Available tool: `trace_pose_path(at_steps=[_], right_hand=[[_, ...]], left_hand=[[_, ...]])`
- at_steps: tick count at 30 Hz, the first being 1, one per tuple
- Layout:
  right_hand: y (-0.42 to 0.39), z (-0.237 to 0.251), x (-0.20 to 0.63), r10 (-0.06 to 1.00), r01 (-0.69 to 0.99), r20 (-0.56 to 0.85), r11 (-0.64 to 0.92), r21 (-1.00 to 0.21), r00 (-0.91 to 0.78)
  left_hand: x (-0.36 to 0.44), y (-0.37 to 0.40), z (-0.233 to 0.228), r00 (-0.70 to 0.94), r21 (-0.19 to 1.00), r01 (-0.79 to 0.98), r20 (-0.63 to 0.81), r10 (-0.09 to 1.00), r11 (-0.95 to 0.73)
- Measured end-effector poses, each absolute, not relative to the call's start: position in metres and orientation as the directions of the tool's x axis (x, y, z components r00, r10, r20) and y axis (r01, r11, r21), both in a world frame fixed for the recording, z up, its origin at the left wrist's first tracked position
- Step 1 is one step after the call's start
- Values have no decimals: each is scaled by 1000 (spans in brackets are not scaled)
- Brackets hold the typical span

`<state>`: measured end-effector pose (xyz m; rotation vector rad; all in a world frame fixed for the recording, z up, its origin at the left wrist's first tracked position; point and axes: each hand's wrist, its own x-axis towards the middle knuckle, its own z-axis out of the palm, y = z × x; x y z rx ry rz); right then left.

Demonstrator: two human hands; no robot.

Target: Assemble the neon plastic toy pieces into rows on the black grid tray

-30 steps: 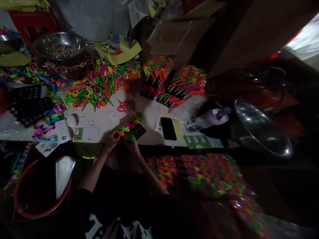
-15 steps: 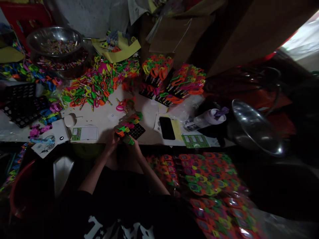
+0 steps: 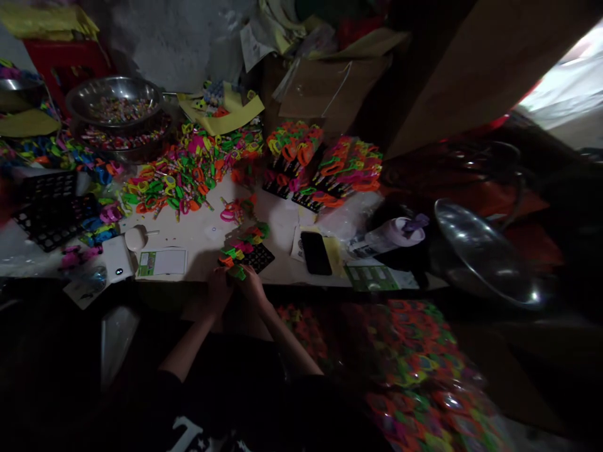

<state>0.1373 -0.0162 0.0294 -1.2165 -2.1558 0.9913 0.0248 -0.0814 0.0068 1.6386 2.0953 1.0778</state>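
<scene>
At the near edge of the table, a black tray with holes [image 3: 260, 258] carries a row of bright plastic toys [image 3: 245, 247] in orange, pink, yellow and green, shaped like small watches. My right hand [image 3: 253, 287] is closed at its near end, with a green plastic toy [image 3: 237, 272] at the fingertips. Close beside it, my left hand [image 3: 220, 285] curls under an orange piece [image 3: 227, 260]; its fingertips are dark and partly hidden. Just beyond the tray lies a small bunch of pink and orange toys [image 3: 233, 212].
A large heap of similar toys [image 3: 176, 179] covers the back left, below steel bowls [image 3: 113, 103] of small pieces. Filled trays [image 3: 336, 166] stand at the back. A phone [image 3: 315, 253], a bottle [image 3: 389, 237] and a tilted steel bowl [image 3: 485, 251] are rightward. Bagged toys [image 3: 419, 351] lie below the table edge.
The view has tipped up slightly, so the table things sit lower in the picture. My hands have drawn closer together, and the green toy has shifted left between them.
</scene>
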Motion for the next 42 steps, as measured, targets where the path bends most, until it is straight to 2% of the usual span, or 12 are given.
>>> trace_pose_path(at_steps=[4,6,9,13,17,22,24,26,29,33,36,42], right_hand=[[-5,33,153,773,465,-8,374,-803,-635],[11,35,169,749,443,-65,317,-839,-660],[51,43,186,873,539,-146,149,-829,-465],[116,61,167,989,701,-28,81,-709,-142],[158,73,123,991,825,-51,71,-560,-120],[174,74,111,986,870,-110,56,-489,-125],[174,77,123,990,847,-82,52,-528,-112],[164,85,139,995,743,-8,69,-665,-100],[119,97,157,979,414,193,203,-887,-66],[19,89,145,924,93,363,374,-923,-120],[-33,59,115,875,77,301,354,-932,-379],[-28,5,78,881,291,165,315,-903,-443]], left_hand=[[4,-76,7,-322,685,723,221,920,88],[-15,-76,5,-348,672,731,216,912,120],[-47,-76,4,-423,669,709,152,893,222],[-68,-78,13,-421,738,616,12,907,276],[-64,-84,19,-427,809,550,60,902,206],[-60,-95,16,-472,769,616,186,862,171],[-60,-97,13,-479,737,651,213,852,182],[-59,-97,12,-473,691,698,249,845,187],[-56,-97,14,-450,622,757,271,851,202],[-51,-98,18,-463,606,766,286,839,216],[-49,-99,19,-489,631,740,269,829,232],[-48,-102,22,-487,648,728,257,835,226]])
